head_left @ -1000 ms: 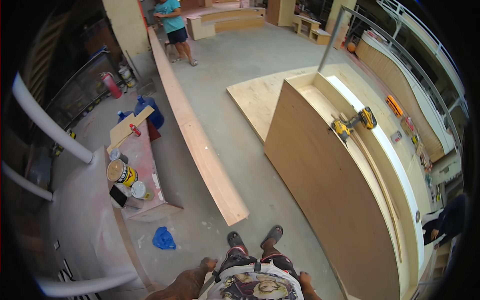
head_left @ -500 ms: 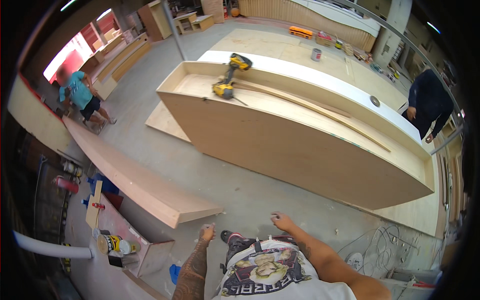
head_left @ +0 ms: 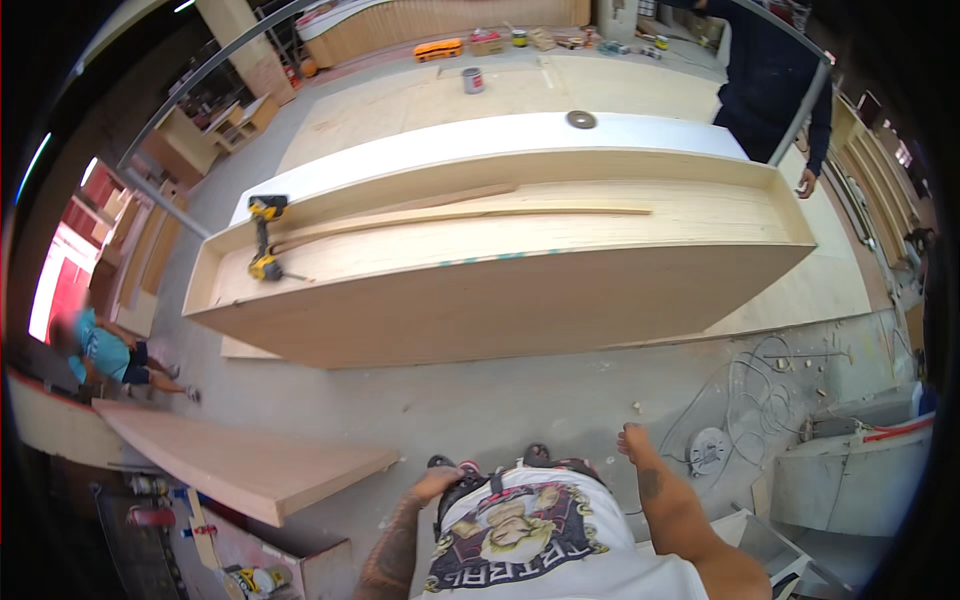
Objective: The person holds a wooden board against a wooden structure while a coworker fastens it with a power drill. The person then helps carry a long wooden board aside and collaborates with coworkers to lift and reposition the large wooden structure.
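My left hand [head_left: 438,484] hangs beside my waist, its loosely stretched fingers close to my dark shorts and with nothing visible in them. To the right, my right hand [head_left: 632,440] is held out over the floor, empty, its fingers loosely apart. In front of me lies a long shallow plywood box [head_left: 500,300], its open side up. At its left end a yellow and black cordless drill [head_left: 264,240] rests in it. Thin wood strips [head_left: 480,211] lie along the inside. A round grey disc [head_left: 580,119] sits on the white panel [head_left: 660,134] behind the box.
A plywood panel [head_left: 240,455] slants at the left. Loose cables [head_left: 760,390] and a round white disc [head_left: 708,452] lie on the floor at the right. One person in dark clothes [head_left: 770,80] stands at the far right; another in a turquoise shirt [head_left: 104,348] is at the left.
My view has swung right, so the box and drill sit further left and the box looks nearer. My right arm has moved outward; my left hand is now closer to my waist.
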`<state>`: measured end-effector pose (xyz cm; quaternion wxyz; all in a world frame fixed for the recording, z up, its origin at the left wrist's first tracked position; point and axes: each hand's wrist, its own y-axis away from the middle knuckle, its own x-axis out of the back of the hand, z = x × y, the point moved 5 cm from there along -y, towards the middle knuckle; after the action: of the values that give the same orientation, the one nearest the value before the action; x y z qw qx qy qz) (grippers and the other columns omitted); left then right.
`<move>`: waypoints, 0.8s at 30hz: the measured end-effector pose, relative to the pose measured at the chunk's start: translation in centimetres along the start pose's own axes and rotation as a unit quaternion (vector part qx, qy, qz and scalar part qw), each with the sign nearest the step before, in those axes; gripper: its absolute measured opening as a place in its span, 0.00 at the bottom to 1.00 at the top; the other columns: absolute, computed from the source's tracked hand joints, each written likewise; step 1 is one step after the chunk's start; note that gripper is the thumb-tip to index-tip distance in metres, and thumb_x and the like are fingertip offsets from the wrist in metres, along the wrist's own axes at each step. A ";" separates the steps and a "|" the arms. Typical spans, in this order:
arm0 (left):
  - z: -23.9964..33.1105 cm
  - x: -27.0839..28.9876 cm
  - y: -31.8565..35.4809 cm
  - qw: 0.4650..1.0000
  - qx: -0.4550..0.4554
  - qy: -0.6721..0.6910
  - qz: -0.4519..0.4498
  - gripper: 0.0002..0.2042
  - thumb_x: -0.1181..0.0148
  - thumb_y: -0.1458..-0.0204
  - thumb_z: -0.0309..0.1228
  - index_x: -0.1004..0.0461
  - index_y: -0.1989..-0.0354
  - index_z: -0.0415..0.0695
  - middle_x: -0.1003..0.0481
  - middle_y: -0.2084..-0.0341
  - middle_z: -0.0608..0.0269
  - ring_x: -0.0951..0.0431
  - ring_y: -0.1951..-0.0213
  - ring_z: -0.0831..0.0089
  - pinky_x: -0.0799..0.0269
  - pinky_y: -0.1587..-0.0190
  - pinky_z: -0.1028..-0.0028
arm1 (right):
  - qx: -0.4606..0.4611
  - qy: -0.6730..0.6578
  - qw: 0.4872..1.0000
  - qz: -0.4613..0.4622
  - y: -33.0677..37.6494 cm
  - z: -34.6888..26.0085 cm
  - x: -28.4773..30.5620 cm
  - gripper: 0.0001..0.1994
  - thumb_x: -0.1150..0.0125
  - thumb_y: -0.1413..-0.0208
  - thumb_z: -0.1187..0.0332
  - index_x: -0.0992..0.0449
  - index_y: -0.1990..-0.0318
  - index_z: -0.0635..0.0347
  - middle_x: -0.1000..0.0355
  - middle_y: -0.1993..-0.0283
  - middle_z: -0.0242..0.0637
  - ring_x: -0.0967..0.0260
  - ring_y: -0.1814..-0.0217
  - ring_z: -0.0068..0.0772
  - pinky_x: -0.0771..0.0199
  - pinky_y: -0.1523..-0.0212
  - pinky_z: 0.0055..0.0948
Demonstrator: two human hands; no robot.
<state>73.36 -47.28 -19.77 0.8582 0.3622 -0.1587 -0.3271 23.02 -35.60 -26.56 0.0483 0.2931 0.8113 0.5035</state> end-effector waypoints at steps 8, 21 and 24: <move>23.4 2.3 -3.5 0.933 -0.166 0.224 0.228 0.23 0.45 0.43 0.43 0.34 0.47 0.37 0.24 0.59 0.55 0.22 0.60 0.67 0.26 0.60 0.70 | 0.092 -0.315 0.944 0.037 1.8 -5.6 7.5 0.25 0.47 0.42 0.57 0.39 0.39 0.54 0.34 0.44 0.47 0.33 0.48 0.45 0.31 0.49 0.44; 48.6 -5.5 -5.0 0.691 -0.447 -0.102 0.559 0.24 0.37 0.56 0.35 0.34 0.50 0.41 0.39 0.47 0.45 0.44 0.39 0.46 0.47 0.40 0.53 | 0.427 -0.057 0.897 0.098 8.0 -35.1 12.3 0.20 0.51 0.38 0.60 0.35 0.41 0.55 0.31 0.48 0.39 0.32 0.52 0.30 0.30 0.55 0.32; 50.9 -8.3 -7.5 0.718 -0.459 -0.149 0.501 0.20 0.36 0.57 0.36 0.29 0.54 0.44 0.37 0.45 0.53 0.43 0.38 0.48 0.52 0.38 0.50 | 0.460 -0.010 0.868 0.188 9.1 -39.5 15.2 0.18 0.51 0.38 0.65 0.34 0.42 0.58 0.30 0.49 0.39 0.31 0.52 0.31 0.29 0.57 0.29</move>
<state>37.98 -71.97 9.53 0.9230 -0.2622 -0.2733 0.0684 -0.35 -55.85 3.73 -0.1795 0.4337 0.8802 0.0701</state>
